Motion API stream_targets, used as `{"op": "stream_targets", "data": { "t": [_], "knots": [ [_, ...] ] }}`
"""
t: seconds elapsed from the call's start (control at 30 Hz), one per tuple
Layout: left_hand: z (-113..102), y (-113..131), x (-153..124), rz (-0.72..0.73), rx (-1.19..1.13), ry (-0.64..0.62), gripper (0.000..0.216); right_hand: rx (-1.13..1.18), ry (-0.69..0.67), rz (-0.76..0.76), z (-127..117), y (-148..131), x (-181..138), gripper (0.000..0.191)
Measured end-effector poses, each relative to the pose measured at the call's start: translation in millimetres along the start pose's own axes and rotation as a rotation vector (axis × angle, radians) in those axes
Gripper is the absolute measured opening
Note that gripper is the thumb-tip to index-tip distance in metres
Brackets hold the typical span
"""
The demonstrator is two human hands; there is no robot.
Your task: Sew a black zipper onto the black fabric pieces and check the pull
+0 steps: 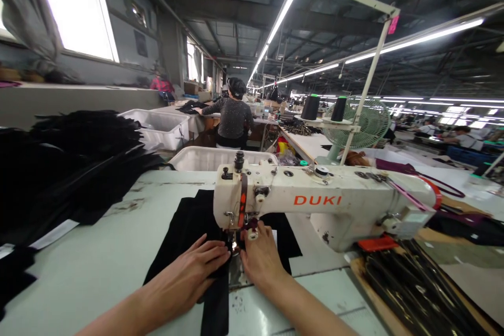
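Black fabric (179,239) lies under the head of a white sewing machine (275,189), with a narrow strip of it reaching toward me. My left hand (197,268) rests flat on this fabric, left of the needle area, fingers stretched out and close together. On the other side of the needle, my right hand (260,254) has bent fingers closed on the fabric beside the presser foot; its fingertips are partly hidden. A small light glows at the needle between my hands. Behind my right hand, a white label or paper piece (274,239) shows against the black cloth.
Black cut pieces (82,157) are heaped at the left. White bins (161,128) stand beyond the table (114,257). Dark strips with metallic parts (417,283) lie at the right. Thread cones (311,107) and a green fan (366,123) stand behind the machine. A person (235,118) sits ahead.
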State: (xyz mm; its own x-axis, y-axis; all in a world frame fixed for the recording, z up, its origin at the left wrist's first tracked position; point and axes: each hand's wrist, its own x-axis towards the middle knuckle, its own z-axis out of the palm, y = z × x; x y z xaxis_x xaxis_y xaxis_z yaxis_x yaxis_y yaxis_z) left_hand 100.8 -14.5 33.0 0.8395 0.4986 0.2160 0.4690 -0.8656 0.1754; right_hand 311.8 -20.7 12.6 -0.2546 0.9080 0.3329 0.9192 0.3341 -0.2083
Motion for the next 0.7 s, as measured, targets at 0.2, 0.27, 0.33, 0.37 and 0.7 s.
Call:
{"op": "stream_targets", "data": {
  "t": [0.2, 0.27, 0.33, 0.37, 0.7],
  "knots": [
    [4.0, -1.6, -1.1, -0.001, 0.001, -0.016, 0.065, -0.054, -0.104, -0.061, -6.2, 10.5, 11.8, 0.02],
    [2.9, -0.4, -1.3, -0.002, 0.003, -0.018, 0.061, -0.067, -0.114, -0.078, -7.8, 14.9, 12.7, 0.022],
    [2.2, 0.1, -1.5, -0.007, 0.005, -0.022, 0.057, -0.077, -0.119, -0.107, -8.2, 17.7, 13.3, 0.028],
    [2.3, -0.3, -1.6, -0.01, 0.004, -0.024, 0.056, -0.082, -0.125, -0.125, -8.0, 18.3, 13.6, 0.029],
    [24.4, -23.2, -5.5, -0.004, -0.032, -0.042, 0.051, -0.134, -0.156, -0.128, -3.3, 13.2, 24.6, 0.019]
  ]
}}
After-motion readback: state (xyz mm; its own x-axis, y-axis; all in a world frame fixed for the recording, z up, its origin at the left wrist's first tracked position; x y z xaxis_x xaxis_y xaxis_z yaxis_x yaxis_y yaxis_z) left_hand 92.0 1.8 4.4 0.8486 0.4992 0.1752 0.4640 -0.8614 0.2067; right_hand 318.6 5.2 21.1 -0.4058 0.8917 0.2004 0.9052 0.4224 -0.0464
